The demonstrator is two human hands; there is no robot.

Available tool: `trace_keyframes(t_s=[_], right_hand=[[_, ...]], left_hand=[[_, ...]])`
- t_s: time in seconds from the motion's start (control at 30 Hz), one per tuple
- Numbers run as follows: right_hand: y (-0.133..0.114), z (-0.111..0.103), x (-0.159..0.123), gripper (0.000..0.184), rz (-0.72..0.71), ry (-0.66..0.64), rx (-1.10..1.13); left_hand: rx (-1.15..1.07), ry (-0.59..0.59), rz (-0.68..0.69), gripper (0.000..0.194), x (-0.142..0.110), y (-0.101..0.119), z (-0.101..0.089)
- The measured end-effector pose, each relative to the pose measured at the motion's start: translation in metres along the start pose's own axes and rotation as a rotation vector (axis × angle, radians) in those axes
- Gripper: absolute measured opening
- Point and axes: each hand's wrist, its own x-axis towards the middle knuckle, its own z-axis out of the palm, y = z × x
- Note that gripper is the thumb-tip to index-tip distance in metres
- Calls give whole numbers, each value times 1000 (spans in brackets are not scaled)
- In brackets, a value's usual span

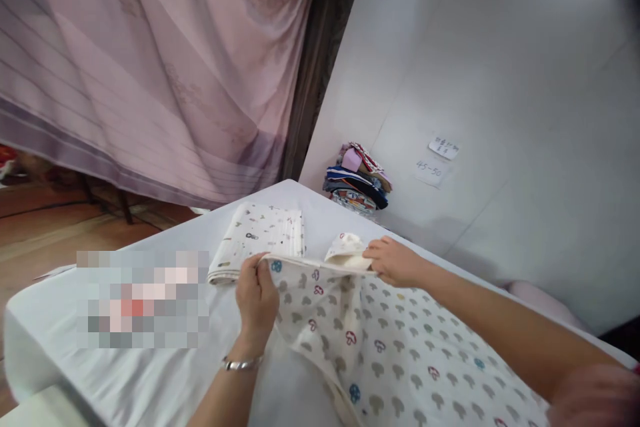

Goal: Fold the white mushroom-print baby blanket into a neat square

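Observation:
A white cloth printed with mushrooms [395,353] is spread over the near right part of the bed, its upper edge lifted. My left hand [256,297] pinches the left end of that edge between thumb and fingers. Farther right, my right hand [397,261] grips the same edge, and a small flap of the cloth is folded up beside its fingers. Just beyond my left hand lies a folded white cloth [260,233] with small scattered prints. The lower end of the mushroom cloth runs out of view.
A white sheet [165,380] covers the bed. A pile of folded clothes [356,180] stands by the white wall panel [480,80], which bears paper notes [431,172]. A pink curtain [165,67] hangs at the back left. One patch on the left is blurred out.

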Motion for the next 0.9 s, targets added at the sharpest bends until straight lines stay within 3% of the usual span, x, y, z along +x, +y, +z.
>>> trace_keyframes(t_s=[0.07, 0.13, 0.2, 0.27, 0.33, 0.4, 0.47, 0.6, 0.7, 0.77, 0.83, 0.9], right_hand=[[-25, 19, -46, 18, 211, 33, 43], [-48, 46, -90, 26, 490, 24, 158], [-66, 70, -123, 35, 604, -78, 408], [-78, 84, -139, 38, 709, -86, 600], [-83, 87, -138, 33, 827, 27, 665], [-83, 83, -127, 28, 920, 179, 653], [-84, 78, -115, 24, 978, 261, 648], [-100, 86, -104, 29, 986, 208, 577], [-118, 106, -103, 39, 951, 92, 501], [-123, 121, -103, 40, 1028, 62, 513], [-121, 134, -103, 29, 1134, 124, 619], [-113, 141, -105, 15, 1225, 268, 836]], left_hand=[[-51, -168, 202, 17, -25, 17, -17], [-125, -457, 430, 19, -57, 31, -35], [-172, -760, 603, 24, -90, 41, -52], [-167, -963, 688, 26, -118, 46, -66], [-138, -1077, 716, 26, -135, 47, -74], [-117, -1105, 732, 27, -142, 45, -79], [-90, -1057, 745, 25, -143, 43, -81], [-51, -968, 776, 22, -140, 42, -82], [-55, -939, 793, 23, -140, 41, -85], [-59, -934, 796, 23, -141, 41, -86], [-60, -939, 788, 22, -140, 39, -86], [-53, -942, 765, 21, -138, 38, -86]])
